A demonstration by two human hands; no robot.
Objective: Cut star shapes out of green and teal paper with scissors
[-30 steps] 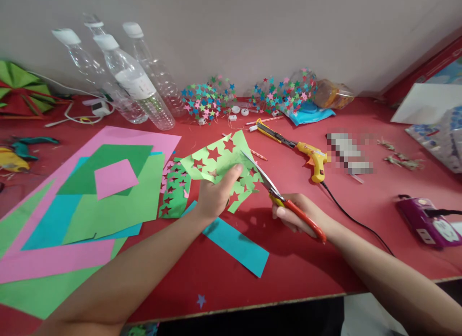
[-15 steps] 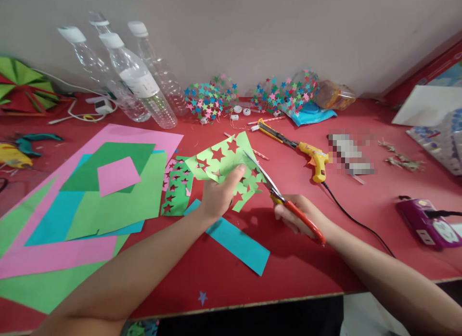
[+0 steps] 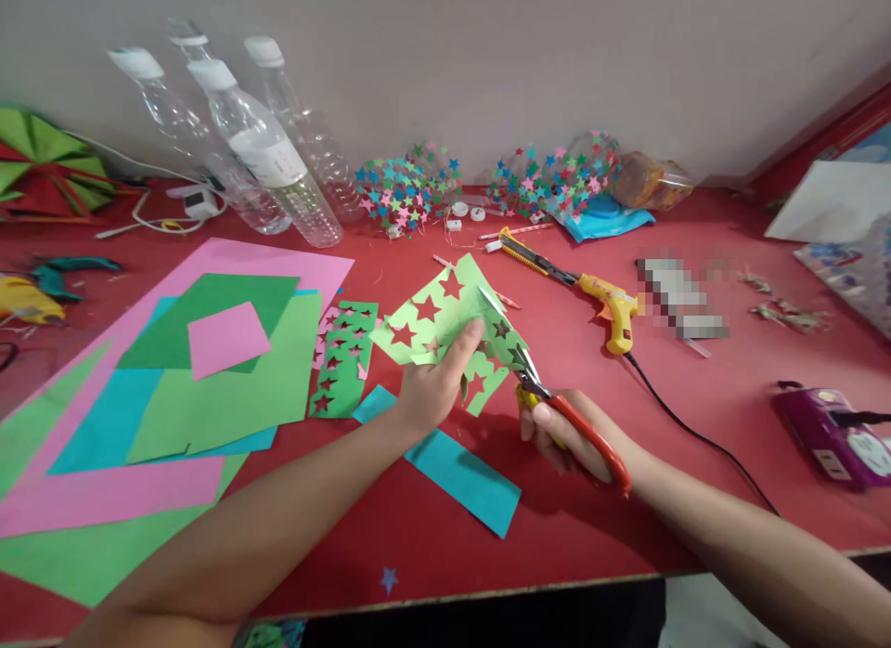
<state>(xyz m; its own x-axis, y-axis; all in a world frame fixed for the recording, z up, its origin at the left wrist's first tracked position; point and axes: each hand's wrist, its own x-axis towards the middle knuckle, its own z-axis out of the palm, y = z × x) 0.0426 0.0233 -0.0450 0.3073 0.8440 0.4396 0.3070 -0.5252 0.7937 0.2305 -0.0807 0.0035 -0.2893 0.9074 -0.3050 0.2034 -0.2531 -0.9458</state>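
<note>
Straddling the right edge of the light green paper point(image 3: 463, 304), the scissors point(image 3: 533, 382) have one blade across its top and the other seemingly beneath, so the edge looks placed where they can bite. The left hand point(image 3: 426, 395) pinches the star-holed paper above the red desk point(image 3: 557, 555), thumb on top; the right hand's fingers are closed around the handles. A blue strip point(image 3: 470, 481) lies below, a dark green strip point(image 3: 346, 388) to the left, and a yellow glue gun point(image 3: 602, 300) to the right.

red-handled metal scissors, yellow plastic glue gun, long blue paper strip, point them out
Red-handled metal scissors point(image 3: 590, 427): head view, on red handle.
Yellow plastic glue gun point(image 3: 613, 301): head view, on body.
Blue paper strip point(image 3: 468, 481): head view, right part.
</note>
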